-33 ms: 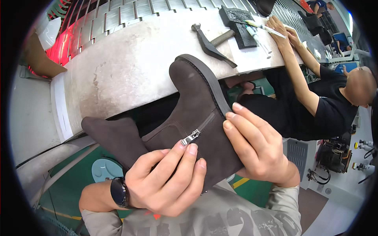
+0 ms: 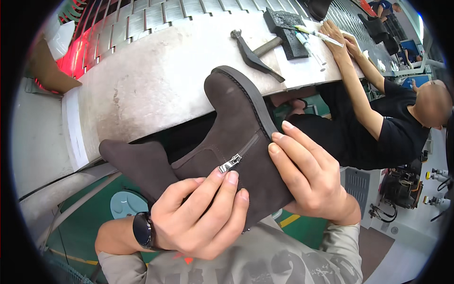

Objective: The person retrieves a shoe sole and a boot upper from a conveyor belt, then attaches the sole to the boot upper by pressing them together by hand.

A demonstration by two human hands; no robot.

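A dark brown ankle boot (image 2: 231,109) is held in front of me, toe pointing away and its dark sole facing right. A silver zipper pull (image 2: 231,163) sits on the boot's side zipper. My left hand (image 2: 201,215) pinches that pull between thumb and fingers. Around the heel and back of the boot, my right hand (image 2: 312,175) grips with its fingertips against the sole's edge. The right thumb is hidden behind the boot. A second brown boot (image 2: 137,163) lies to the left, partly covered by my left hand and the first boot.
Beyond the boots runs a pale worktop (image 2: 156,71) bordering a slatted metal conveyor (image 2: 142,19). A hammer (image 2: 253,54) and a black block (image 2: 291,38) lie on it, with pens (image 2: 309,47) beside them. At right, a co-worker's arms (image 2: 357,80) rest on the worktop.
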